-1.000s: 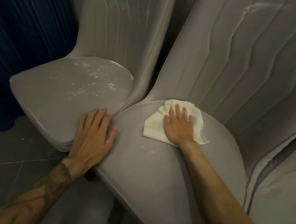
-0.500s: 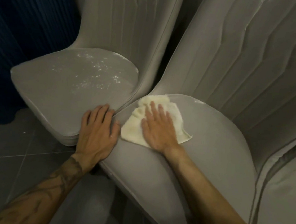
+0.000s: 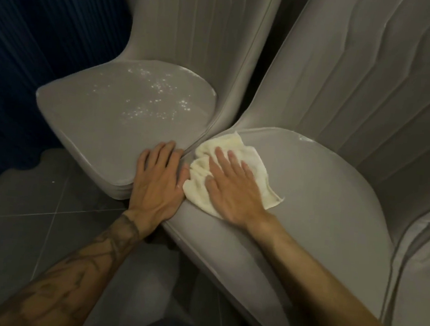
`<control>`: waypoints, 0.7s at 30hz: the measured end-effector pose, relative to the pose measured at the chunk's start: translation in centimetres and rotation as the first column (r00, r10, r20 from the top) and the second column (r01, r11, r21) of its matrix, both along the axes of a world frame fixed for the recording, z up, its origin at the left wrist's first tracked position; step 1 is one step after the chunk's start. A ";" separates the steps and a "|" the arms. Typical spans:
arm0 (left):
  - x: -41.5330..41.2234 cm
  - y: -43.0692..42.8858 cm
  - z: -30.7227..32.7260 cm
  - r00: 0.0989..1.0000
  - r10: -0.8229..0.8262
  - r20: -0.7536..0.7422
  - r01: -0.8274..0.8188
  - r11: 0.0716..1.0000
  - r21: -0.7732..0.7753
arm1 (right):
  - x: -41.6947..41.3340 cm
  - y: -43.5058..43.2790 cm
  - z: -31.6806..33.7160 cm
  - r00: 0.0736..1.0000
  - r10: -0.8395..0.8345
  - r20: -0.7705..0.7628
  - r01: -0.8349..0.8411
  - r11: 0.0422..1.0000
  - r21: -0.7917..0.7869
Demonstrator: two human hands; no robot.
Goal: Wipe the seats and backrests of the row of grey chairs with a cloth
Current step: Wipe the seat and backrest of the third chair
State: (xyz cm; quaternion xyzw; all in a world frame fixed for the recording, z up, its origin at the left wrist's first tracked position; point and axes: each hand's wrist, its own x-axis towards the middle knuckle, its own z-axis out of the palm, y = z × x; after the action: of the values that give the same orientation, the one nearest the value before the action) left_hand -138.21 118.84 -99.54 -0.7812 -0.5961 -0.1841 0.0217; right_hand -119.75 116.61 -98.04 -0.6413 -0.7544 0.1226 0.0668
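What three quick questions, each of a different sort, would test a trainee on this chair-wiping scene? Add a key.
1. True or false: the cloth lies on the speckled seat.
2. Fill in: the left hand, flat where the two seats meet, holds ____.
3. Which hand presses the cloth? A. left hand B. right hand C. both

Key: 1 false, it lies on the neighbouring seat; 2 nothing; 3 B.

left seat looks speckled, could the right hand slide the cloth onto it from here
Probably yes: the right hand presses the cloth beside the left seat, though the left hand lying across the seam partly blocks it.
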 end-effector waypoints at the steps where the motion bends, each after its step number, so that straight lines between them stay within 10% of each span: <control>1: 0.0 0.0 0.0 1.000 -0.001 0.000 0.001 1.000 0.009 | 1.2 0.2 0.2 1.000 0.007 0.004 -0.007 1.000 0.000; 5: 0.1 0.0 0.1 1.000 0.011 0.014 -0.011 1.000 0.001 | 3.7 2.4 0.9 0.975 -0.221 0.028 0.222 0.973 -0.063; 12: -0.2 0.3 -0.1 1.000 0.004 0.009 -0.004 1.000 0.009 | 3.0 -4.7 1.1 0.999 0.012 0.036 -0.012 1.000 -0.014; 21: -0.1 0.0 0.1 1.000 -0.001 0.027 0.001 1.000 -0.013 | 3.8 -7.9 0.6 0.987 -0.138 0.077 0.138 0.990 0.000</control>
State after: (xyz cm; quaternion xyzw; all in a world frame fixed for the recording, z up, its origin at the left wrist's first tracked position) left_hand -138.27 118.85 -99.40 -0.7791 -0.5971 -0.1908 0.0084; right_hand -115.95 108.74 -97.40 -0.6965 -0.7098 0.0949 0.0445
